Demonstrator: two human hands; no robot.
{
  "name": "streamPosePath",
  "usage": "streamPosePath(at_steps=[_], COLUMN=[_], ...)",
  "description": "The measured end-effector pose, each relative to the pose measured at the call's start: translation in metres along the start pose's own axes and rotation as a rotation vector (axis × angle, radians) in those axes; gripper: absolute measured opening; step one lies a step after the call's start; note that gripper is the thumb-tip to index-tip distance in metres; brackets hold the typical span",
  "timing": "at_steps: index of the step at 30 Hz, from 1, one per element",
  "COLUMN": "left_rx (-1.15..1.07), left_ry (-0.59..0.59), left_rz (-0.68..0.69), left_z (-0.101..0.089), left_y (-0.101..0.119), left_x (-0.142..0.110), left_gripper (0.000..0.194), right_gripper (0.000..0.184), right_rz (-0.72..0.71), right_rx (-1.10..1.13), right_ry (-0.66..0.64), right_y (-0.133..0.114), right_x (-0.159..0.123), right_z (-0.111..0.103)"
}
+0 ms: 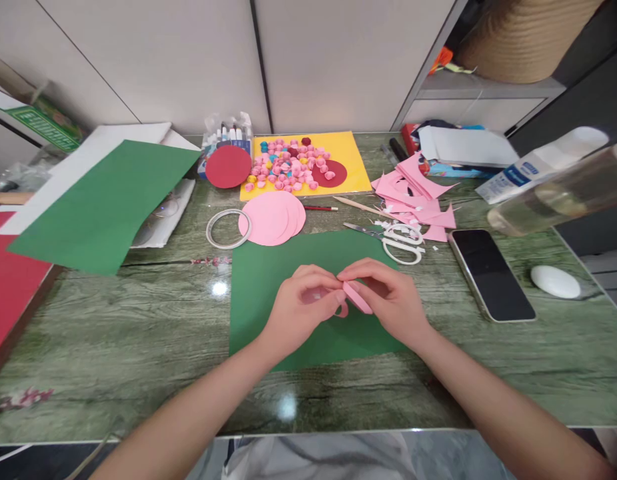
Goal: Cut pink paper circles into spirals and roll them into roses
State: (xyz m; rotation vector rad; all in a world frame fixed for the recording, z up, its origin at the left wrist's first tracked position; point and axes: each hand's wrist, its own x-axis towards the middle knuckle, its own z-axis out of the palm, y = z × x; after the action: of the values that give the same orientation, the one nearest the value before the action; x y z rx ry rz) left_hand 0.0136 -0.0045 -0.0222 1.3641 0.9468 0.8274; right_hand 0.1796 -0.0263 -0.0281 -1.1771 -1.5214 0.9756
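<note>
Between my two hands is a pink paper strip (pixel 357 298), partly curled, with a loose loop hanging below my left fingertips. My left hand (pixel 303 303) pinches one end between thumb and forefinger. My right hand (pixel 388 297) grips the other part, its thumb pressed along the strip. Both hands hover over a green paper sheet (pixel 268 293) on the table. Beyond it lie several pink paper circles (pixel 266 219), a roll of tape (pixel 212 229) and white-handled scissors (pixel 402 244). Pink rolled paper roses (pixel 288 167) are heaped on a yellow sheet (pixel 356 153).
Pink paper scraps (pixel 413 193) and a pencil (pixel 361 205) lie at the back right. A phone (pixel 492 275), a white mouse (pixel 556 281) and a clear bottle (pixel 553 193) stand at the right. Another green sheet (pixel 108 207) and a red sheet (pixel 18 273) are at left.
</note>
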Motion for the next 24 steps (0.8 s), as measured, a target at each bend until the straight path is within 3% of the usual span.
streamPosePath(at_steps=[6,14,24], left_rx=[0.007,0.01,-0.07], left_ry=[-0.003,-0.01,-0.043], left_rz=[-0.024,-0.026,-0.116], left_z=[-0.0029,-0.004,-0.0031], left_y=[-0.0004,0.0013,-0.0001], left_x=[0.0016,0.0018,0.0014], left_gripper=[0.008,0.011,0.012], right_gripper=[0.01,0.014,0.01], right_rz=[-0.078,-0.36,-0.454], right_rx=[-0.148,-0.425,-0.554], right_ry=[0.014,0.052,0.029], right_y=[0.0,0.0024,0.004], right_x=[-0.0018,-0.0039,-0.0054], right_z=[0.0005,0.0015,-0.0016])
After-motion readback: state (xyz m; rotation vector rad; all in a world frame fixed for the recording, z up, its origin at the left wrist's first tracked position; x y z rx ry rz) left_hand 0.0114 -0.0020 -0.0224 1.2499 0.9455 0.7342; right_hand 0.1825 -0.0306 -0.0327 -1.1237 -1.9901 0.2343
